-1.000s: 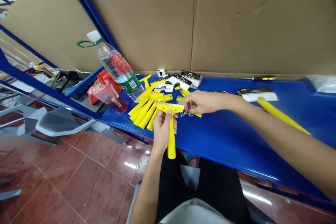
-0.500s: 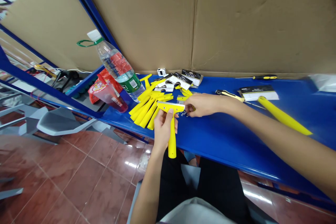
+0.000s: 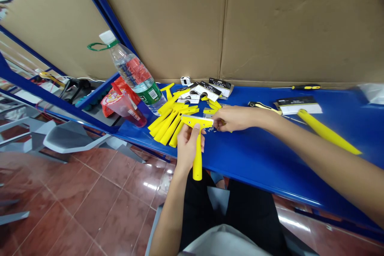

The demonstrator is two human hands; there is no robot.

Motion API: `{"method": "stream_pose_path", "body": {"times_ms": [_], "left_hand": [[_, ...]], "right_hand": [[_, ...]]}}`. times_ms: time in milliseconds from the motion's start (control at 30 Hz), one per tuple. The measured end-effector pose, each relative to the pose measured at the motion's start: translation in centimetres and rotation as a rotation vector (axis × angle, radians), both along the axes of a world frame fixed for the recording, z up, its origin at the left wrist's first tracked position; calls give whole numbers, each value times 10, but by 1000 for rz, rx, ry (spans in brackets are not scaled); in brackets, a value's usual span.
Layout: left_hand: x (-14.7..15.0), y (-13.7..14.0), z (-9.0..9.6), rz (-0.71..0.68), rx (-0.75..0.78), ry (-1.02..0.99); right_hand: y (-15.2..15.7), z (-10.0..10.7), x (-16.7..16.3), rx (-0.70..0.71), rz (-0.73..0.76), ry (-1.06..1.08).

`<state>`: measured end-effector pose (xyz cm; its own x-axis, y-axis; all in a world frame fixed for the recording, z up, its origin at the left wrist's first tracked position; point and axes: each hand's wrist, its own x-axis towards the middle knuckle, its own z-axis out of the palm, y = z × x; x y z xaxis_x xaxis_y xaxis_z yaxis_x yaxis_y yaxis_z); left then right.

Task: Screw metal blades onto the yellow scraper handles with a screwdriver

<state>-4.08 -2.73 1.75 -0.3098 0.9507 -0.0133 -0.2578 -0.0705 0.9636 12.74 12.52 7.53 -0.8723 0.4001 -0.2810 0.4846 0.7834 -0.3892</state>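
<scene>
The right hand [image 3: 230,119] dipped slightly, grip unclear; left hand [image 3: 186,145] grips a scraper [image 3: 197,160] across the table edge [image 3: 265,182].

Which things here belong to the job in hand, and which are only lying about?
Job, apparently: yellow T-shaped tool in left hand; fanned yellow plastic handles; small metal pieces near right hand.

Lying about, probably: clear plastic bottle; reddish translucent cup.

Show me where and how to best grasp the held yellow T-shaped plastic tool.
I'd probably take the tool by its slim handle, from the person's side: its end juts free that way; the silver metal strip lies along the far edge, and the left grip holds the neck.
</scene>
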Motion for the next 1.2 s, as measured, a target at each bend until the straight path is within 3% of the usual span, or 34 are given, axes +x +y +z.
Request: {"method": "stream_pose_path", "body": {"times_ms": [167,467,667,833,1200], "left_hand": [[0,0,2,-8,-7,7],[0,0,1,-18,2,22],[-1,0,-1,-28,-2,34],[-2,0,-2,-41,3,36],[-2,-1,0,-81,14,55]], "right_hand": [[3,0,3,-22,-9,0],[-10,35,9,-24,-93,432],[-22,27,-2,-36,2,459],[-24,23,-8,-43,-31,459],[-12,14,-8,-387,-280,454]]}}
